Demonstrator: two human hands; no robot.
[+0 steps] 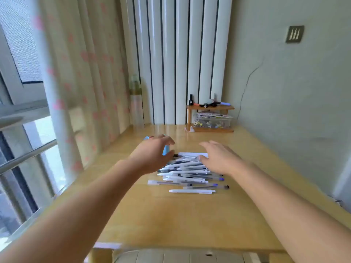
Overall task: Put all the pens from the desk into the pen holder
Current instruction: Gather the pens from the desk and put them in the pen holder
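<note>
Pens (187, 174): loose heap of white, clear and dark-capped barrels at mid-surface, well back from the near edge. Nearly all lie crosswise, long axis running left edge to right edge. One white pen (191, 191) lies alone on the near side of the heap.

Surface (180, 221): pale wood, bare between the heap and the near edge.

Small shelf (209, 118): wooden, at the far right corner, with a clear box underneath; not part of the job as far as I can judge.

Bottle (135, 103): tall, clear, at the far left corner against the curtain.

Left hand (152, 154): over the heap's left end, fingers loosely curved, nothing visibly held. It hides most of the pen holder.

Right hand (218, 158): over the heap's right end, fingers spread and nearly straight, nothing held; contact with the pens cannot be confirmed.

Pen holder (165, 150): light blue, only slivers showing behind the left hand, just beyond the heap's far left side.

Key relation: pens lie directly beneath and between both hands, barrels pointing hand to hand. Holder sits nearer the left hand, so I judge the right would gather and the left would steady or feed.

Progress: heap looks untouched; no pen visibly in the holder.
</note>
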